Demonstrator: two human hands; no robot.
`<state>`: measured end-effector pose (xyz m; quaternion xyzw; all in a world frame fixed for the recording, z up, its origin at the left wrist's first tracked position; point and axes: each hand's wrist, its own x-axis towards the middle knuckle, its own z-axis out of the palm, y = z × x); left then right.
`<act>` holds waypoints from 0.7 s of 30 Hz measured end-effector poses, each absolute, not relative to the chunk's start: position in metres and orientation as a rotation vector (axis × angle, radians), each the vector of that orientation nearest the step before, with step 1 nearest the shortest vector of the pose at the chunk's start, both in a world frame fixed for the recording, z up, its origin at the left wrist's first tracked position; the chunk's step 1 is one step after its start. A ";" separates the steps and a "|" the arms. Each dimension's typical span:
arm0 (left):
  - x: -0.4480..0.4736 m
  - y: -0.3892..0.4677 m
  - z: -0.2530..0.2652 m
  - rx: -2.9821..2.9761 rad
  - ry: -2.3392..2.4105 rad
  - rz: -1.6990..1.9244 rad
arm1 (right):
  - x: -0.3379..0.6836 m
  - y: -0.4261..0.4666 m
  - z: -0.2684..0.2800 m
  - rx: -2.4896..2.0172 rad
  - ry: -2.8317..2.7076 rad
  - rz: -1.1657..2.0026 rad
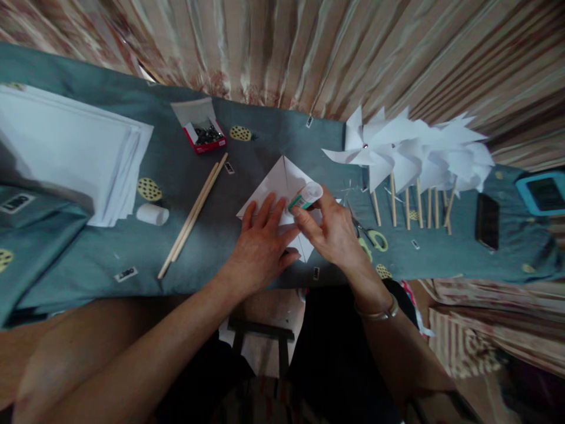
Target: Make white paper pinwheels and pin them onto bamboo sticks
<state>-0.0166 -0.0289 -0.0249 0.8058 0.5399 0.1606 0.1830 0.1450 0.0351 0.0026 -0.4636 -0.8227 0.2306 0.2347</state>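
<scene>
A white paper square (270, 184) with lines along its diagonals lies on the cloth in front of me, turned corner-up. My left hand (261, 235) rests on it with the fingers spread, pressing it flat. In my right hand (332, 229) is a glue stick (306, 196) with a green and white label, tilted with its lower end at the paper; my fingers hide part of both. The glue stick's white cap (152, 214) lies on its side to the left. Scissors (371, 234) with yellow-green handles lie just right of my right hand, partly hidden by it.
Two wooden sticks (194, 215) lie left of the paper. Behind them stands an open red box (207, 138) of small dark pins. A stack of white paper (66, 153) is at far left. Several paper pinwheels (424, 147) on sticks, a phone (488, 221) and a blue-framed device (542, 193) lie right.
</scene>
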 end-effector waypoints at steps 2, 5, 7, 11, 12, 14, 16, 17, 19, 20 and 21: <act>-0.017 -0.029 -0.025 2.270 1.524 0.456 | 0.144 0.035 0.001 -1.267 -2.249 0.633; -0.016 -0.029 -0.025 2.265 1.525 0.472 | 0.142 0.035 0.001 -1.269 -2.244 0.639; -0.016 -0.030 -0.025 2.259 1.523 0.478 | 0.141 0.035 0.001 -1.271 -2.247 0.638; -0.016 -0.030 -0.025 2.242 1.523 0.469 | 0.138 0.036 0.001 -1.290 -2.250 0.631; -0.016 -0.030 -0.025 2.241 1.524 0.469 | 0.137 0.036 0.001 -1.293 -2.250 0.623; -0.016 -0.030 -0.025 2.245 1.526 0.473 | 0.135 0.036 0.000 -1.290 -2.248 0.595; -0.016 -0.029 -0.025 2.252 1.524 0.478 | 0.134 0.037 0.000 -1.283 -2.243 0.565; -0.016 -0.030 -0.025 2.256 1.523 0.481 | 0.134 0.037 -0.001 -1.284 -2.240 0.556; -0.016 -0.030 -0.027 2.266 1.519 0.488 | 0.134 0.037 -0.001 -1.294 -2.232 0.546; -0.016 -0.030 -0.028 2.272 1.518 0.496 | 0.133 0.037 -0.001 -1.297 -2.229 0.544; -0.016 -0.030 -0.029 2.279 1.516 0.503 | 0.134 0.037 -0.001 -1.298 -2.224 0.543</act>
